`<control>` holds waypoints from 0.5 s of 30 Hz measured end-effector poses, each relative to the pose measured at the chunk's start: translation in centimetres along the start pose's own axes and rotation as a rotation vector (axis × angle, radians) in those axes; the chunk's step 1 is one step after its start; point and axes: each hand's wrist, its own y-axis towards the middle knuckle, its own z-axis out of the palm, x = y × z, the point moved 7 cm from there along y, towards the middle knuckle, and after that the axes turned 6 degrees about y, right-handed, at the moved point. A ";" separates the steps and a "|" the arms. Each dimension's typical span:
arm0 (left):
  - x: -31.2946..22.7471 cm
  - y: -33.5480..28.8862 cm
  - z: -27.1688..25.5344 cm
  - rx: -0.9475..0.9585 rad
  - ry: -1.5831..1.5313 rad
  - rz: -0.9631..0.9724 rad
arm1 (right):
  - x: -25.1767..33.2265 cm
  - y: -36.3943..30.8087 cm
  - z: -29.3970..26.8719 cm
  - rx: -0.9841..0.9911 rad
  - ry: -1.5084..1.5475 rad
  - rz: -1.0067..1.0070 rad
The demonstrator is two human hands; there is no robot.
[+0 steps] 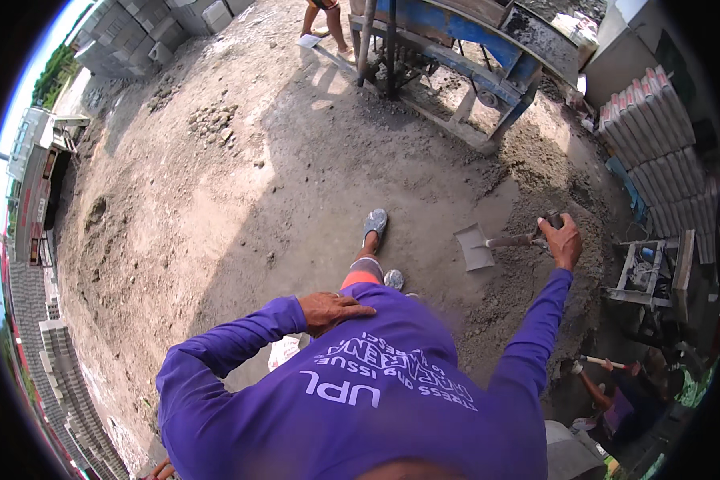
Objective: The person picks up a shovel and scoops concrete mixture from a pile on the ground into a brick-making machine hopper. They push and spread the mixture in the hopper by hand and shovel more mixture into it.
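Observation:
My right hand is wrapped round the dark grip at the top of a shovel. Its pale, squared blade points left and rests on or close to the dirt. My left hand lies against the front of my purple shirt near the hip, fingers stretched out and holding nothing. Below my hands, my feet in grey shoes stand on the packed ground.
A blue metal machine frame stands ahead, with loose grey sand beside it. Stacked sacks and a wooden frame are right. Concrete blocks and a truck are left. Other people work ahead and at lower right.

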 end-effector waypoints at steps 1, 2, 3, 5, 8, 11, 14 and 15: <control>-0.2 0.5 -0.4 0.059 -0.006 0.021 | -0.4 -0.1 -0.4 -0.045 0.011 0.031; 0.0 1.0 -0.2 0.070 0.002 0.057 | -0.6 -0.3 -0.3 -0.035 0.015 0.042; 0.3 1.4 -0.3 0.079 0.007 0.089 | -0.8 -0.4 -0.3 -0.021 0.019 0.048; 0.0 2.1 -0.5 0.149 0.050 0.074 | -1.0 -0.8 -0.8 -0.048 0.017 0.046; -0.2 2.6 -0.8 0.230 0.068 0.051 | -1.0 -1.1 -0.8 -0.042 -0.001 0.047; 0.1 2.5 -0.6 0.215 0.079 0.070 | -0.7 -1.0 -0.7 -0.042 -0.026 0.047; 0.4 2.1 -0.4 0.128 0.070 0.111 | -0.3 -1.0 -0.9 -0.052 -0.040 0.042; 0.5 2.0 -0.1 0.128 0.077 0.111 | -0.3 -1.0 -0.9 -0.046 -0.034 0.047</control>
